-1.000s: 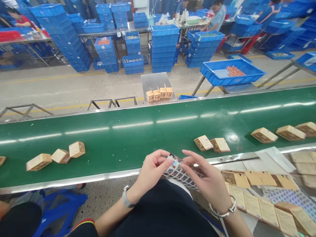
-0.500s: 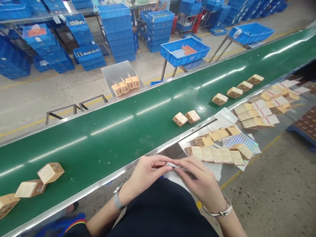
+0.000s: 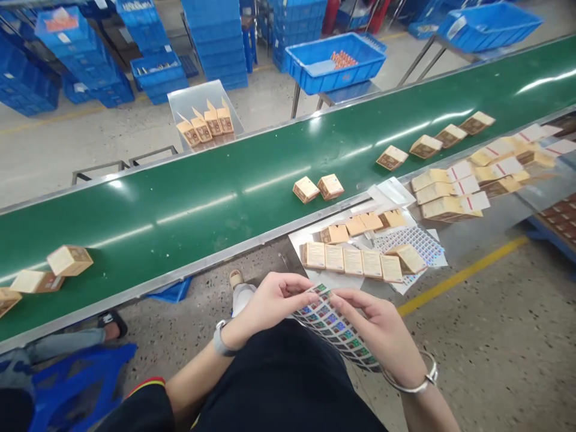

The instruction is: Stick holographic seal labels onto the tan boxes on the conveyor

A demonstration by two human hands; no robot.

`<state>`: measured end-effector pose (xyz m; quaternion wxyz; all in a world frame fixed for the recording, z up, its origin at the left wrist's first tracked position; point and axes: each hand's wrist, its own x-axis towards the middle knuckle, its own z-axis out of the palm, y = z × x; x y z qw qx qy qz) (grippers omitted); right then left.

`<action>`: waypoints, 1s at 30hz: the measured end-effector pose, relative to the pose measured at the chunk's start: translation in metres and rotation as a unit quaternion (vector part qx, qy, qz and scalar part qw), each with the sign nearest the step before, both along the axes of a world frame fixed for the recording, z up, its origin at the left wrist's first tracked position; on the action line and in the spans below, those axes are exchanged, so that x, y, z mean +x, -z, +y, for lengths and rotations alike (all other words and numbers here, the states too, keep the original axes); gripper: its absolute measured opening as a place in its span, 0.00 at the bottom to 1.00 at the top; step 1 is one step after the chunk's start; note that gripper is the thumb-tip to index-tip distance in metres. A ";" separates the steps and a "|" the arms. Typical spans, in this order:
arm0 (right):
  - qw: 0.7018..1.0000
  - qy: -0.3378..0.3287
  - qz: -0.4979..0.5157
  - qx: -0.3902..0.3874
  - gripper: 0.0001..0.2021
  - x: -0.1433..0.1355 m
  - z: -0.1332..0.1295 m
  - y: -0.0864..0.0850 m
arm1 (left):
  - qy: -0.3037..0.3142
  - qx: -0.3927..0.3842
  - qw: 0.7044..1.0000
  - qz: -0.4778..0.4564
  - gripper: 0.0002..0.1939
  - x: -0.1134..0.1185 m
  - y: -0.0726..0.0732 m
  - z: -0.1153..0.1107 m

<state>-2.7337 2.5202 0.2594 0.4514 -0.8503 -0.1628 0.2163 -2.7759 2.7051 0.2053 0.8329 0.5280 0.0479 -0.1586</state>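
The left hand [image 3: 275, 305] pinches the near-top edge of a sticker sheet [image 3: 335, 324] between thumb and fingers; the right hand [image 3: 382, 330] grips the same edge just beside it. The sheet hangs between the two hands, bowed, its right end passing behind the right palm and its lower left part hard to make out against the dark shirt. The fingertips under the sheet are hidden.

Beyond the right hand, a row of boxes [image 3: 353, 262] lies on the surface [image 3: 513, 207], whose outer edge blends into the blurred floor. Another sheet [image 3: 416, 240] there is partly covered by a tilted box [image 3: 409, 259]; print on both is too small to read. Past both hands runs a green belt [image 3: 202, 192], cut off at either side. Far left of the left hand, one box [image 3: 8, 300] is cropped by the frame, as is a blue stool [image 3: 83, 390].
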 end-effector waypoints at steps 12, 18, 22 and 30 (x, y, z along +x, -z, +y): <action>0.979 0.072 0.185 0.049 0.21 0.011 -0.063 0.008 | 0.023 0.043 0.998 0.037 0.19 0.016 -0.007 -0.055; 0.999 -0.014 0.050 0.014 0.18 0.031 -0.066 0.009 | 0.094 0.062 0.990 0.080 0.19 0.019 -0.006 -0.056; 0.972 -0.045 -0.228 -0.029 0.19 0.058 -0.076 0.000 | 0.001 0.019 0.995 0.096 0.21 0.021 0.001 -0.059; 0.972 0.199 -0.084 0.096 0.33 0.054 -0.109 0.053 | -0.345 -0.236 0.898 0.134 0.17 0.021 -0.004 -0.092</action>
